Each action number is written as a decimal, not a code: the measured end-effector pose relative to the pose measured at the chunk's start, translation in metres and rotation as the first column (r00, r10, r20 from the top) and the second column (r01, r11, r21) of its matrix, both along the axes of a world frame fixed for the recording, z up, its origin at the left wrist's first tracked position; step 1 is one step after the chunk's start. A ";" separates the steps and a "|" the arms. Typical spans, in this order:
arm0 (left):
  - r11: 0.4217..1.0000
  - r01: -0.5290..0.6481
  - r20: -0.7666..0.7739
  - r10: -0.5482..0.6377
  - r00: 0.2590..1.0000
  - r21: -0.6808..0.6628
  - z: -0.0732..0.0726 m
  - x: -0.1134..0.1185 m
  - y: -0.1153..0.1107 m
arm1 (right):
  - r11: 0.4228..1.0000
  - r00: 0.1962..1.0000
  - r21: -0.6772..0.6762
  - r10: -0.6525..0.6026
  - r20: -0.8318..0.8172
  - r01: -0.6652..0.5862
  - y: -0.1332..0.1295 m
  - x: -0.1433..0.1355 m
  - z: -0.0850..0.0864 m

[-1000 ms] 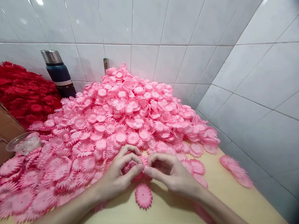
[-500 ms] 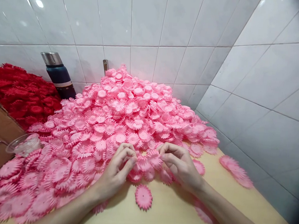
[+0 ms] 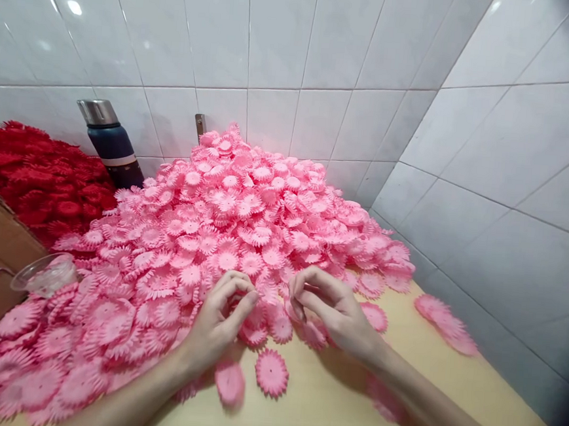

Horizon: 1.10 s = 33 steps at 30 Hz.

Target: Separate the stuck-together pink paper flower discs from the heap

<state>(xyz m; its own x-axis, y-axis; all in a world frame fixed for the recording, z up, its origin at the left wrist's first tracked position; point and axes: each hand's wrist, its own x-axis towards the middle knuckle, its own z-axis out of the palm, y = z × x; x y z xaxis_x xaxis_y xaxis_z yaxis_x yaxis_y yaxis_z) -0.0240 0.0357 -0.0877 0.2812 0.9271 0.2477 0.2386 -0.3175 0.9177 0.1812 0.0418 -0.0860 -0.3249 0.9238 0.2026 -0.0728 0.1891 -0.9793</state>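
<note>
My left hand (image 3: 225, 313) is closed, thumb and index finger pinched together at the front of the pink pile (image 3: 234, 222). Whatever lies in that pinch is too small or hidden to make out. Opposite it, a short gap away, my right hand (image 3: 329, 308) has its fingers curled in towards the thumb; I cannot make out what is between them. Below my left hand a blurred pink fabric flower disc (image 3: 230, 382) appears in motion. Another flower disc (image 3: 272, 373) with a toothed edge lies flat on the table (image 3: 309, 405).
Red flower pieces (image 3: 35, 180) are heaped at the left, beside a dark blue flask (image 3: 115, 147). A cardboard box (image 3: 0, 250) and a clear plastic cup (image 3: 45, 276) stand at the left edge. Overlapping pink discs (image 3: 446, 324) lie near the tiled wall (image 3: 522, 251).
The pink disc between my hands has left them, and a blurred disc now shows below my left hand. My right hand has shifted slightly left with its fingers curling in.
</note>
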 end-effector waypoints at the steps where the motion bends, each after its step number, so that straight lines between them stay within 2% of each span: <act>1: 1.000 0.004 -0.010 -0.004 1.000 0.011 0.000 0.000 0.000 | 0.999 0.998 0.036 0.009 0.058 -0.011 -0.002 -0.002 0.001; 5: 0.999 0.030 -0.037 -0.029 0.999 0.034 -0.001 0.000 -0.001 | 0.994 0.976 0.097 0.036 0.213 -0.058 -0.007 -0.007 0.004; 9: 0.997 0.059 -0.064 -0.057 0.996 0.041 -0.001 0.001 -0.002 | 0.985 0.942 0.174 -0.055 0.331 -0.003 -0.009 -0.011 0.003; 12: 0.997 0.062 -0.051 -0.060 0.997 0.047 -0.001 0.001 -0.001 | 0.990 0.951 0.138 -0.050 0.306 0.008 -0.007 -0.009 0.002; 16: 0.998 0.048 -0.039 -0.046 0.998 0.048 -0.002 0.000 0.000 | 0.997 0.984 0.060 -0.049 0.174 0.039 -0.003 -0.002 0.000; 18: 0.997 0.061 -0.062 -0.058 0.996 0.050 -0.003 0.000 0.001 | 0.997 0.981 0.074 -0.031 0.194 0.017 -0.003 -0.001 0.000; 22: 0.994 0.091 -0.087 -0.086 0.993 0.055 -0.004 0.000 0.000 | 0.988 0.942 0.150 -0.015 0.334 -0.037 -0.006 -0.007 0.002; 26: 0.994 0.099 -0.084 -0.094 0.992 0.053 -0.003 0.000 -0.001 | 0.995 0.970 0.101 -0.024 0.243 0.000 -0.005 -0.007 0.001; 28: 0.996 0.077 -0.063 -0.075 0.995 0.037 -0.002 0.000 -0.002 | 0.997 0.987 0.063 -0.058 0.148 0.050 -0.001 -0.003 -0.001; 30: 1.000 0.022 -0.020 -0.022 1.000 0.014 -0.002 0.000 -0.002 | 0.982 0.981 0.062 -0.185 0.066 0.181 0.003 0.002 -0.004; 33: 0.997 -0.082 0.055 0.083 0.995 -0.015 -0.004 0.000 -0.001 | 0.900 0.903 0.065 -0.429 -0.028 0.430 0.009 0.006 -0.006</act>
